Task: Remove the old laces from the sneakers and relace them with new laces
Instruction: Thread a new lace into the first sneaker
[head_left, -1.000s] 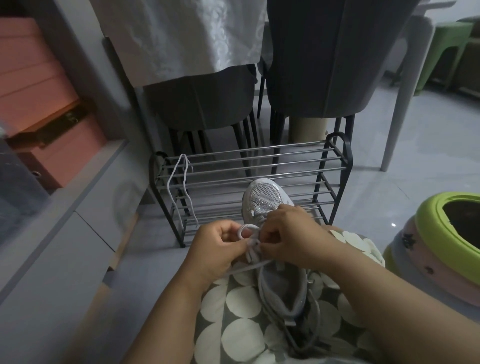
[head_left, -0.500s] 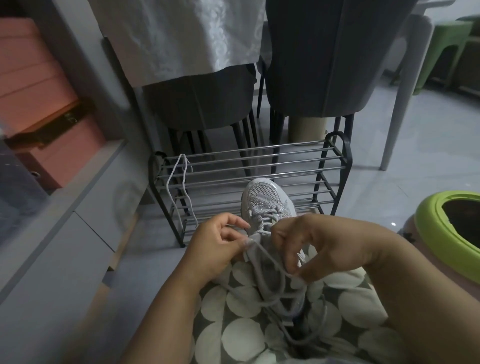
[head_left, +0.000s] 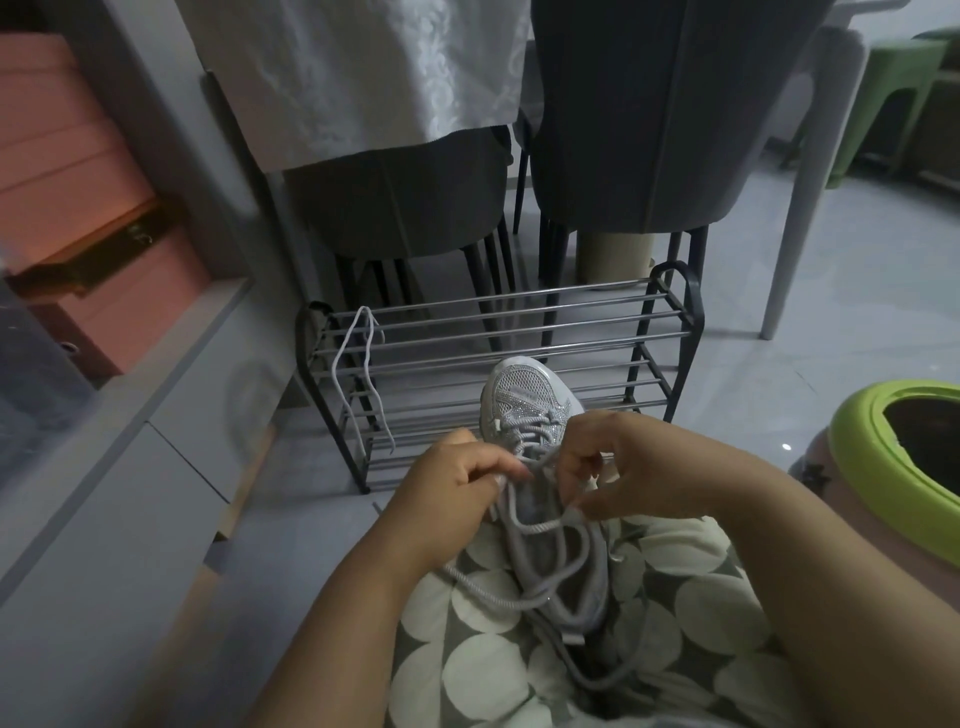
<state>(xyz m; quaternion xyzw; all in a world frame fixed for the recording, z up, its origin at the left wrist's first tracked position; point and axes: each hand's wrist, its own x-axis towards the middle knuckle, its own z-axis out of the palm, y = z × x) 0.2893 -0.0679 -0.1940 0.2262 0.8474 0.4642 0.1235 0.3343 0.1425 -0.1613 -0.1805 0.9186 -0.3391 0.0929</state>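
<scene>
Dim, flat light — wide-angle edge warp

Both forearms are bare, no sleeves, watch or rings in view. The left hand (head_left: 457, 486) and right hand (head_left: 628, 467) are ungloved. At 6 o'clock, the lap wears grey fabric (head_left: 483, 670) with large cream dots.

Both forearms are converging inward; left hand (head_left: 451, 480) and right hand (head_left: 631, 467) are each pinching with curled fingers.
</scene>
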